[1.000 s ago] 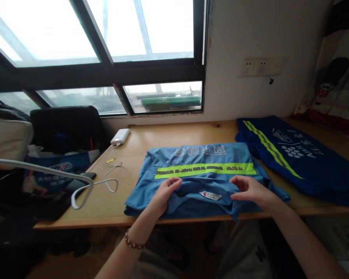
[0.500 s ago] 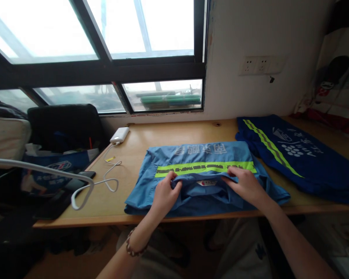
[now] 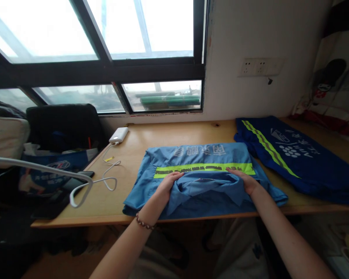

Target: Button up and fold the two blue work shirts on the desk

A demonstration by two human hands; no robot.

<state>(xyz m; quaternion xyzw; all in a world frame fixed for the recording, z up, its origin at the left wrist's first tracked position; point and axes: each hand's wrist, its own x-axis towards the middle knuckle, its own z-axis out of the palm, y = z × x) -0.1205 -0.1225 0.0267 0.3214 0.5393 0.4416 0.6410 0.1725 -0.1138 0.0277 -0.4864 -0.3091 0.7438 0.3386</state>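
Note:
A light-blue work jacket [image 3: 151, 186] lies folded on the table, with a yellow-green reflective strip and pale printed characters across its back. Its collar [image 3: 209, 182] faces me, the points spread toward the table's front edge. My left hand [image 3: 169, 184] is closed on the collar's left side, fingers reaching along its upper edge. On the opposite side my right hand [image 3: 246, 180] holds the collar, its fingertips over the strip. Both thumbs are mostly hidden by the cloth.
A dark-blue garment [image 3: 317, 170] with a reflective strip lies at the right of the wooden table [image 3: 104, 205]. A white power bank [image 3: 119, 135] with a white cable [image 3: 112, 184] sits at the left. Beyond the left edge are a black chair [image 3: 65, 124] and a bag [image 3: 43, 174].
The collar has been turned down toward me, hiding the inner label. My hands have moved from pinching its edge to holding its two sides, the right one slightly outward.

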